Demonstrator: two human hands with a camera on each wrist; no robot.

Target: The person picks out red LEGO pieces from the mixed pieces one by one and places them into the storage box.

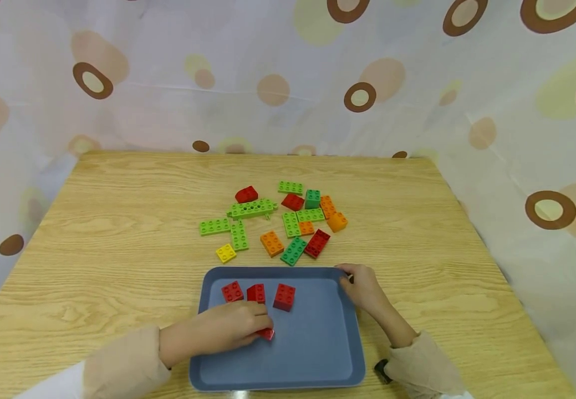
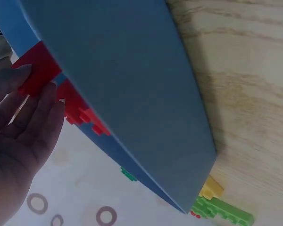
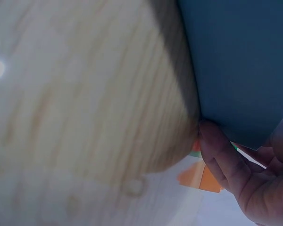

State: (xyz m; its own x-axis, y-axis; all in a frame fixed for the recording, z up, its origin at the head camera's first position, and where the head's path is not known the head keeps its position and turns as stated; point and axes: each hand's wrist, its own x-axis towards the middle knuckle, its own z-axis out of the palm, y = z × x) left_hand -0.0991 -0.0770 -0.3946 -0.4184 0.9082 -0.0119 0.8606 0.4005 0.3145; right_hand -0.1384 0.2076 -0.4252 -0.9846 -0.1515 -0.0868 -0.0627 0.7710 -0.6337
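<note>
My left hand (image 1: 235,326) reaches over the left side of a blue-grey tray (image 1: 317,354) and pinches a red toy brick (image 2: 40,69) between thumb and fingers. In the head view most of that brick is hidden under the hand. Close by in the tray are a red square brick (image 1: 232,291), a red sloped brick (image 1: 256,293) and another red brick (image 1: 284,297). At the tray's far right corner, my right hand (image 1: 364,288) grips the rim, its thumb on the inner side and its fingers outside, as the right wrist view shows from below.
Beyond the tray lie loose bricks: a yellow one (image 1: 226,253), an orange one (image 1: 271,243), a dark green one (image 1: 294,251), a dark red one (image 1: 317,243) and several light green pieces (image 1: 253,208). A patterned cloth (image 1: 273,88) hangs behind the wooden table (image 1: 118,244).
</note>
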